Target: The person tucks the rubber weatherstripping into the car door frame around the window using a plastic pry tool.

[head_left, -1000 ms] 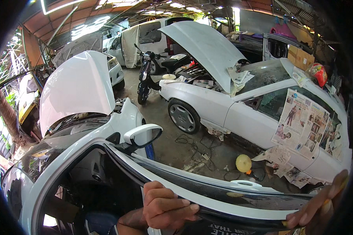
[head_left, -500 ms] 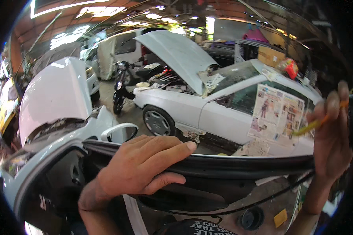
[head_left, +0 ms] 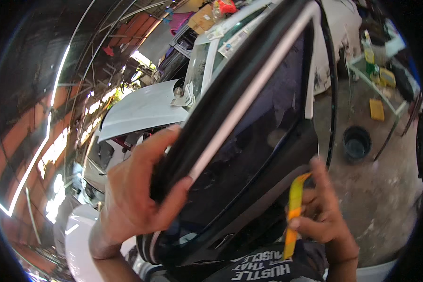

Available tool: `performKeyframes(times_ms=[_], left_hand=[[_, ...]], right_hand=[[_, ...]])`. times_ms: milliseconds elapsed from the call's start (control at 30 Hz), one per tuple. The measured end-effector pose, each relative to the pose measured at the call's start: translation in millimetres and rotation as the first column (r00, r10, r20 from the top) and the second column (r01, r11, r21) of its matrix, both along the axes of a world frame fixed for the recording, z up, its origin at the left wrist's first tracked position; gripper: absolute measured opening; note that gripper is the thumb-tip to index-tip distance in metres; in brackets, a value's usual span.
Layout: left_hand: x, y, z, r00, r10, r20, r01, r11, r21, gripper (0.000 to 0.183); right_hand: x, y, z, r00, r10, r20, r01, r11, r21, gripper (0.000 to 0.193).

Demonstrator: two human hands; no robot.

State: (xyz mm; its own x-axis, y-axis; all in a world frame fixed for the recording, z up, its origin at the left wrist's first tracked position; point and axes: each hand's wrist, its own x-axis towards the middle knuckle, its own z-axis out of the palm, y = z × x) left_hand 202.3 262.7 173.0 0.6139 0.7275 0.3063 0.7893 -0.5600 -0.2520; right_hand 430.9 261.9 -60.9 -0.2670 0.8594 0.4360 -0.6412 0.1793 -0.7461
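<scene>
An open car door point(head_left: 221, 127) with a black rubber seal and a white frame edge rises diagonally in front of me. My left hand point(head_left: 131, 192) is closed around the upper edge of its window frame, thumb on the near side. Dark glass point(head_left: 268, 113) fills the frame. Along the door's right side hangs a thin black rubber strip point(head_left: 332, 89), apart from the frame at places. My right hand point(head_left: 324, 218) pinches a flat yellow-and-orange strip-like tool point(head_left: 294, 195) with a bent upper end, index finger pointing up, beside the lower door. What the tool is made of I cannot tell.
A black bucket point(head_left: 357, 144) stands on the concrete floor to the right, near a yellow block-like object point(head_left: 376, 109). Behind it is a pale metal-framed stand point(head_left: 378, 89) with bottles. Beyond the door sits a white car with a raised hood point(head_left: 145, 105).
The view has tilted strongly, so the door edge now runs diagonally. My left hand has gone from lying over the edge to wrapping round it. The right hand has come down with the tool.
</scene>
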Motion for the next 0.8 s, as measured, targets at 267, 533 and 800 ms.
performKeyframes(times_ms=[267, 533, 800], left_hand=[[-8, 2, -36, 0.753, -0.036, 0.657, 0.088, 0.995, -0.047, 0.054], [-4, 12, -45, 0.738, -0.155, 0.657, 0.2, 0.98, 0.006, 0.062], [-22, -18, -32, 0.972, -0.125, 0.2, 0.061, 0.952, 0.299, 0.043]], right_hand=[[-17, -70, -131, 0.933, 0.166, 0.319, -0.089, 0.966, -0.242, 0.039], [-3, -95, -169, 0.617, 0.2, 0.761, -0.31, 0.951, 0.002, 0.028], [-35, -87, -155, 0.811, -0.136, 0.569, -0.065, 0.946, 0.318, 0.028]])
